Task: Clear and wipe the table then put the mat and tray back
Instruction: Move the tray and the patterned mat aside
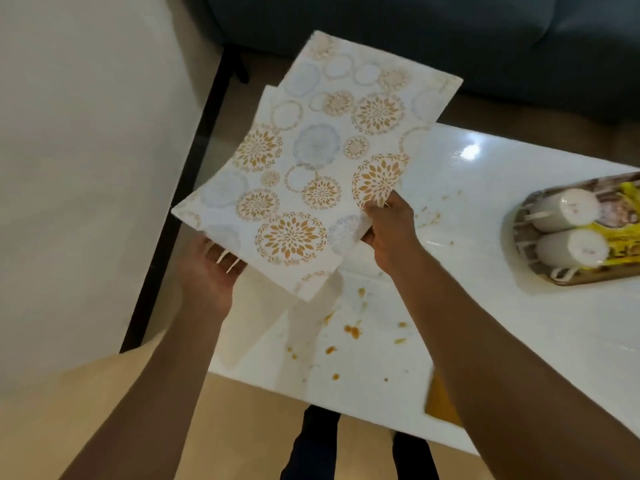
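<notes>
A white mat [311,161] printed with gold and blue floral circles hangs in the air above the left end of the white glossy table [485,306]. My right hand [388,226] pinches its near right edge. Under the near left corner, my left hand [214,265] lies palm up with its fingers supporting the mat. At the right stands a woven tray [526,258] holding two white candles [568,230] and a yellow pack. Orange crumbs and smears [349,330] dot the tabletop below the mat.
A yellow-orange cloth [441,400] lies at the table's near edge, partly behind my right forearm. A dark blue sofa [450,36] runs behind the table. A black-framed glass side surface [194,161] sits to the left, next to a cream cushion.
</notes>
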